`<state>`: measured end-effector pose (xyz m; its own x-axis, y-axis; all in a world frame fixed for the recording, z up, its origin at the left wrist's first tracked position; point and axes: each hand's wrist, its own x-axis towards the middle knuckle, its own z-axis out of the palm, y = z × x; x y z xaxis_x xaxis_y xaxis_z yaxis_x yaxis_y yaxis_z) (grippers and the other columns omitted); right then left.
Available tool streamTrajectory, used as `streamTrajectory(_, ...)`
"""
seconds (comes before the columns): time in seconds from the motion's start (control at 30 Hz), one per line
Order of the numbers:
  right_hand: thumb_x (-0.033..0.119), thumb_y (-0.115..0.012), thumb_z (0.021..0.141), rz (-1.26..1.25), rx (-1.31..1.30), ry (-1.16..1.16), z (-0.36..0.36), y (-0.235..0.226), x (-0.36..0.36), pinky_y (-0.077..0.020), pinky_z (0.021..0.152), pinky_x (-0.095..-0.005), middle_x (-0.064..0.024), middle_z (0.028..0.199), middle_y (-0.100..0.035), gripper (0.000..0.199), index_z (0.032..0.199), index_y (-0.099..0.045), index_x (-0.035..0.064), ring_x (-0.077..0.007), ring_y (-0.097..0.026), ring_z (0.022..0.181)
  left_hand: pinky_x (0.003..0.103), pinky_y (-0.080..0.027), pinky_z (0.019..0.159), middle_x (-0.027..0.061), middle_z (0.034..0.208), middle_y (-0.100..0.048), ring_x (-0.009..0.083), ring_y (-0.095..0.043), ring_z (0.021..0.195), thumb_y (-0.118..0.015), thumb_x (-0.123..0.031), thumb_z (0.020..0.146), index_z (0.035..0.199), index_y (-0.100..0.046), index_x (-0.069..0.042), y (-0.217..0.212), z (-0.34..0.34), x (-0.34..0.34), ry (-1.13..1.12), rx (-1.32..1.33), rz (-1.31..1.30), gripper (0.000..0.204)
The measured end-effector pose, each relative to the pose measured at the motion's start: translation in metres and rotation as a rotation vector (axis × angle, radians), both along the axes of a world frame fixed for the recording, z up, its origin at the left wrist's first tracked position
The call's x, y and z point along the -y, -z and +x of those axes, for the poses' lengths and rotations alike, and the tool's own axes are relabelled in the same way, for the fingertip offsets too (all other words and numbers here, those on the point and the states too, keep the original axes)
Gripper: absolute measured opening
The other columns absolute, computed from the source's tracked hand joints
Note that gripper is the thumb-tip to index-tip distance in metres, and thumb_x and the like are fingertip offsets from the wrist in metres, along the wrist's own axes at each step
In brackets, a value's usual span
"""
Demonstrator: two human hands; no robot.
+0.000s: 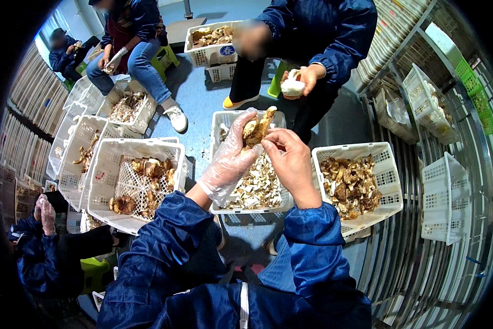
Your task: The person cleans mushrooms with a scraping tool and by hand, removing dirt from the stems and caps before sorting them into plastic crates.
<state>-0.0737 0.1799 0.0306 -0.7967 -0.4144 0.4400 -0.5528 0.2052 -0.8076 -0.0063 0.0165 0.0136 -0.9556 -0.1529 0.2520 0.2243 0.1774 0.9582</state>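
My left hand (229, 159), in a clear plastic glove, is closed round a yellowish-brown mushroom (264, 125) and holds it up. The bare right hand (291, 160) pinches thumb and fingers together against the mushroom's lower end; what lies between those fingertips is hidden. Beneath both hands stands a white plastic basket (252, 210) of pale mushroom pieces (259, 181). To the left, another white basket (110, 147) has several whole brown mushrooms (152, 168) in it. At right, a third basket (388, 192) contains a heap of brown mushrooms (349, 183).
Across from me a seated co-worker holds a pale mushroom (293, 85). Behind is a raised basket of mushrooms (212, 38). More co-workers sit at left beside stacked baskets (74, 148). Metal racks (405, 241) with hanging baskets (446, 200) line the right side.
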Motion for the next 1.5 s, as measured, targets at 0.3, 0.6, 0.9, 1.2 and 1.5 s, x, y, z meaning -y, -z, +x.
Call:
streamTrajectory(0.3, 0.012, -0.072, 0.095, -0.028, 0.067, -0.045, 0.000, -0.007, -0.001, -0.0555, 0.072, -0.0310, -0.0112, 0.093, -0.073, 0.013, 0.100, -0.070, -0.0001, -0.0198, -0.071, 0.081, 0.038, -0.029, 0.122, 0.0168, 0.154, -0.041, 0.0267, -0.041, 0.144, -0.062, -0.013, 0.089, 0.161, -0.029, -0.010, 0.003, 0.000, 0.004, 0.004, -0.009, 0.038, 0.079)
streamTrajectory(0.6, 0.011, -0.072, 0.096, 0.047, -0.043, 0.019, -0.006, -0.003, -0.002, -0.0558, 0.073, -0.0293, -0.0100, 0.087, -0.074, 0.013, 0.102, -0.071, 0.0001, -0.0142, -0.072, 0.079, 0.038, -0.031, 0.121, 0.0170, 0.152, -0.043, 0.0278, -0.042, 0.143, -0.061, -0.011, 0.090, 0.159, -0.031, -0.008, -0.007, 0.004, -0.004, 0.018, 0.001, -0.031, 0.076)
streamTrajectory(0.9, 0.016, -0.072, 0.097, -0.030, 0.061, 0.257, -0.028, -0.013, -0.032, -0.0558, 0.071, -0.0311, -0.0081, 0.084, -0.074, 0.013, 0.100, -0.071, 0.0030, -0.0136, -0.071, 0.075, 0.037, -0.038, 0.117, 0.0162, 0.151, -0.043, 0.0260, -0.048, 0.137, -0.072, -0.024, 0.087, 0.161, -0.031, -0.012, -0.033, 0.013, -0.012, 0.116, 0.239, 0.618, 0.085)
streamTrajectory(1.2, 0.017, -0.070, 0.095, 0.128, -0.148, 0.557, -0.048, -0.011, -0.068, -0.0542, 0.074, -0.0439, -0.0172, 0.087, -0.072, 0.014, 0.098, -0.067, 0.0036, -0.0357, -0.071, 0.081, 0.037, -0.047, 0.111, 0.0139, 0.143, -0.047, 0.0246, -0.054, 0.130, -0.066, -0.009, 0.089, 0.158, -0.035, -0.018, -0.033, 0.008, -0.007, 0.117, 0.267, 0.789, 0.075)
streamTrajectory(1.5, 0.018, -0.074, 0.094, 0.296, 0.210, 0.079, -0.028, 0.005, -0.038, -0.0515, 0.071, -0.0275, -0.0037, 0.081, -0.071, 0.018, 0.100, -0.073, 0.0007, -0.0079, -0.063, 0.075, 0.039, -0.046, 0.110, 0.0158, 0.144, -0.045, 0.0277, -0.051, 0.131, -0.071, -0.019, 0.087, 0.156, -0.036, -0.020, -0.021, 0.004, 0.011, -0.075, 0.192, 0.589, 0.077)
